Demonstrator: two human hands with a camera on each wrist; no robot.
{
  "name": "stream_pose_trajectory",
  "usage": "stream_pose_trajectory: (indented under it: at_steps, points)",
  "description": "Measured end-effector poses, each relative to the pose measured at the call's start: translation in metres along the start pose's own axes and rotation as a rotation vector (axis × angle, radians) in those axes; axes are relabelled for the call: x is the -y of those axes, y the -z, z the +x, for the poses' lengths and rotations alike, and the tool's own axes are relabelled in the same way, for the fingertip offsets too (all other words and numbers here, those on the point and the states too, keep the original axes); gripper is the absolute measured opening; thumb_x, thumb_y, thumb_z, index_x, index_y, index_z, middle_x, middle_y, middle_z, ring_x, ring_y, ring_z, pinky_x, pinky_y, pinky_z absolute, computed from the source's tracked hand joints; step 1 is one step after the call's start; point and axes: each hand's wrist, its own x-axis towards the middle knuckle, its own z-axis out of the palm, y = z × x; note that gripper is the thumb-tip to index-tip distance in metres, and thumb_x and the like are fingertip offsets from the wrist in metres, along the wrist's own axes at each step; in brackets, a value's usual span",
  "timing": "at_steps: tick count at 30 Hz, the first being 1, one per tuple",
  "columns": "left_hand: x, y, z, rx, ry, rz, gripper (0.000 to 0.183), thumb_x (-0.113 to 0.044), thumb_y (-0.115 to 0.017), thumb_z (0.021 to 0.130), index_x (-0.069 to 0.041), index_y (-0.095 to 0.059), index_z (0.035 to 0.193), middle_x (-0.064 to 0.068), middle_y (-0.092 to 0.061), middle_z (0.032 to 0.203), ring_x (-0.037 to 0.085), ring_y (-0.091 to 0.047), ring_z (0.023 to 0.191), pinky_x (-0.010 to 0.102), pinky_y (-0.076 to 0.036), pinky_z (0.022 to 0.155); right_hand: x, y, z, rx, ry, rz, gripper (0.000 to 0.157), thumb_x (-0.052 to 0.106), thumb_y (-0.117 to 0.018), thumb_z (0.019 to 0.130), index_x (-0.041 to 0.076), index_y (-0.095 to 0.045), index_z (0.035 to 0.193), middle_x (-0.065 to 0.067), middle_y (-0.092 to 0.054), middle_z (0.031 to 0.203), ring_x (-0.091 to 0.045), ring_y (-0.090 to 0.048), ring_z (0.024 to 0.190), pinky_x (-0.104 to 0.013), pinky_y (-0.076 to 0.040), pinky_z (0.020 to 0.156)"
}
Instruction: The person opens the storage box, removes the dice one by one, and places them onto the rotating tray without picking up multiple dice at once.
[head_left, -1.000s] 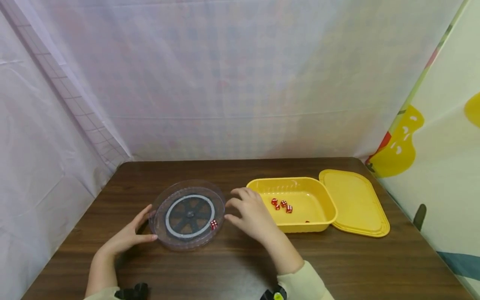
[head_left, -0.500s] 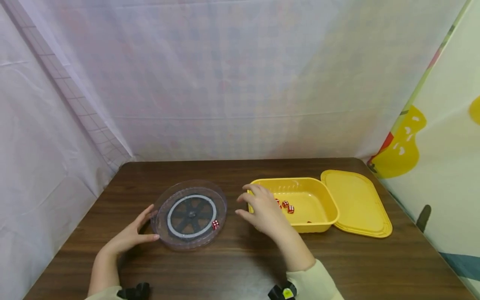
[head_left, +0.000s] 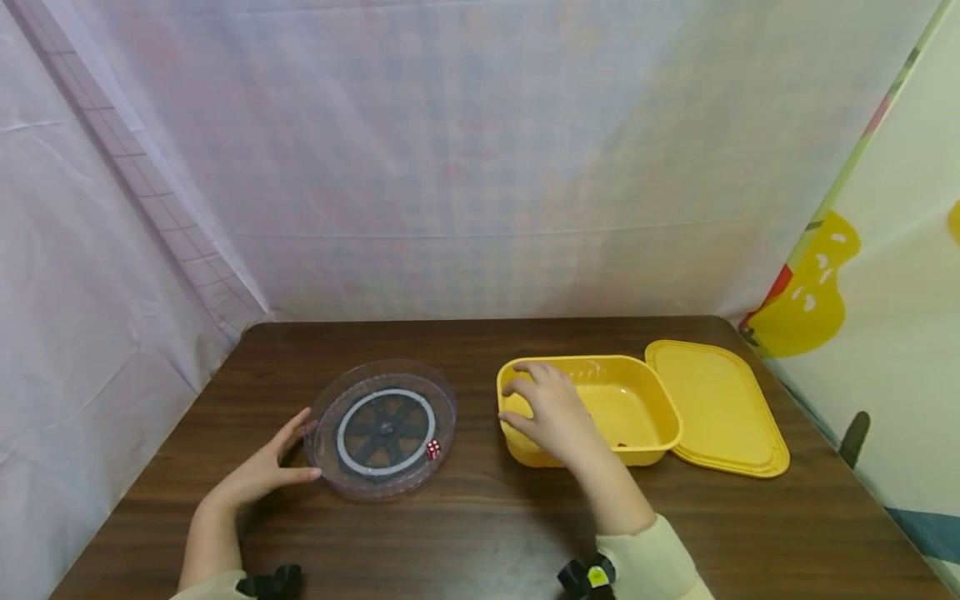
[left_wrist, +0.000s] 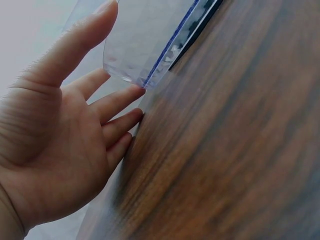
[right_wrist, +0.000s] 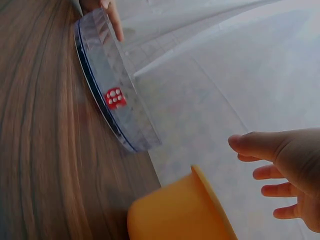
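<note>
On the left of the table in the head view stands a round clear plastic dish [head_left: 352, 487] with a dark spoked disc and white ring in its base. One red die [head_left: 433, 450] with white dots lies in it; the right wrist view shows this die [right_wrist: 115, 98] through the wall. My left hand [head_left: 262, 471] touches the dish's left side, thumb and fingers extended along its wall [left_wrist: 135, 40]. Over the left end of a yellow tub [head_left: 626, 400] hovers my right hand [head_left: 555, 417], fingers spread and holding nothing. It hides most of the red dice inside; one small red bit [head_left: 622, 445] shows.
A yellow lid [head_left: 720, 408] lies flat to the right of the tub, against its side. The brown wooden table [head_left: 420, 542] ends at white sheeting [head_left: 450, 208] behind. Black straps [head_left: 273, 581] sit at both wrists.
My right hand has moved right, from beside the dish to above the tub, and now covers most of its dice. My left hand keeps its place at the dish.
</note>
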Motion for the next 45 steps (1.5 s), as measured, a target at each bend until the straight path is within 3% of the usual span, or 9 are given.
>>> stream_pose_trajectory:
  at_steps: [16, 22, 37, 45]
  points:
    - [-0.001, 0.0, -0.001, 0.005, -0.002, 0.008, 0.099, -0.01, -0.073, 0.084, -0.005, -0.002, 0.153, 0.031, -0.015, 0.152, 0.05, -0.002, 0.138, 0.072, -0.003, 0.101, -0.033, 0.008, -0.013, -0.015, -0.033, -0.026, 0.026, 0.023, -0.082, 0.076, 0.01, -0.069, 0.095, -0.018, -0.058, 0.122, -0.04, -0.048, 0.115, -0.063, -0.032, 0.098]
    - [0.0, 0.0, -0.002, 0.01, 0.001, 0.009, 0.099, -0.011, -0.073, 0.084, -0.005, -0.002, 0.153, 0.031, -0.014, 0.152, 0.05, -0.001, 0.138, 0.072, -0.004, 0.101, -0.044, 0.008, -0.018, -0.021, -0.033, -0.025, 0.024, 0.019, -0.083, 0.075, 0.009, -0.07, 0.092, -0.019, -0.059, 0.119, -0.041, -0.048, 0.113, -0.06, -0.034, 0.098]
    - [0.0, 0.001, -0.001, 0.011, 0.014, 0.001, 0.1, -0.012, -0.073, 0.084, -0.006, -0.001, 0.153, 0.031, -0.013, 0.153, 0.05, -0.002, 0.139, 0.072, -0.005, 0.101, -0.063, 0.003, -0.024, 0.03, -0.101, -0.02, 0.021, 0.02, -0.081, 0.077, 0.009, -0.07, 0.091, -0.019, -0.058, 0.117, -0.04, -0.048, 0.113, -0.062, -0.037, 0.092]
    - [-0.001, 0.0, -0.002, 0.009, 0.014, 0.002, 0.099, -0.012, -0.073, 0.084, -0.006, -0.002, 0.154, 0.031, -0.013, 0.153, 0.05, -0.002, 0.138, 0.071, -0.006, 0.102, -0.069, -0.002, -0.026, 0.082, -0.16, -0.031, 0.021, 0.022, -0.08, 0.078, 0.009, -0.071, 0.092, -0.02, -0.057, 0.12, -0.048, -0.045, 0.118, -0.065, -0.032, 0.096]
